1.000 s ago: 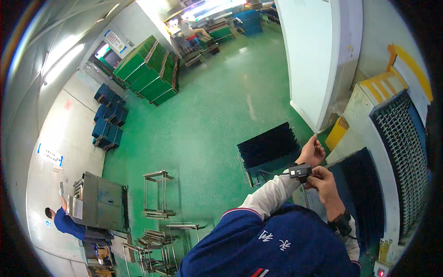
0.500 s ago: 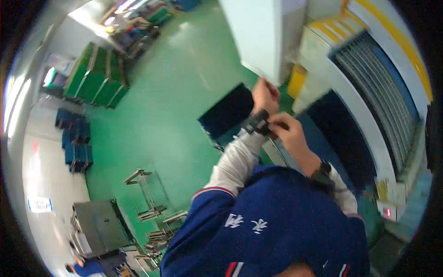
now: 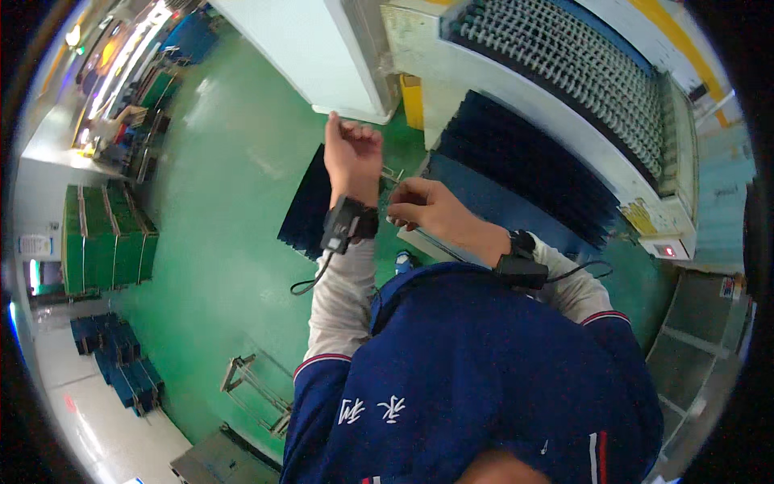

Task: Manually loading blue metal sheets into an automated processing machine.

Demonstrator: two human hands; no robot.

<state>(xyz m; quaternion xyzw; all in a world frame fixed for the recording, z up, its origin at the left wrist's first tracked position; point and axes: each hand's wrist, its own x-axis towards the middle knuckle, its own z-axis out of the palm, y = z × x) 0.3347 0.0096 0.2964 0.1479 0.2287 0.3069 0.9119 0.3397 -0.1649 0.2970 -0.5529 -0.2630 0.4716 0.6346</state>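
Observation:
My left hand (image 3: 355, 157) is raised in front of me, palm showing. Its fingers are loosely curled, the thumb stands apart, and nothing is seen in it. A black strapped device (image 3: 348, 224) with a hanging cable loop sits on that wrist. Just to the right, apart from the left wrist, is my right hand (image 3: 435, 208). Its fingers and thumb bend together in a pinch; whatever is between them, if anything, is hidden. Another black wrist device (image 3: 522, 262) with a cable is on the right wrist.
Dark blue corrugated sheets (image 3: 524, 165) stand right of my hands, below a machine with rows of rollers (image 3: 564, 73). Another dark blue stack (image 3: 305, 202) is behind my left hand. A white column (image 3: 302, 48) rises ahead. A metal frame stand (image 3: 256, 395) and green stack (image 3: 109, 238) are left.
My right hand has come away from the left wrist device, which it was touching before. The view has turned right, bringing more of the roller machine in.

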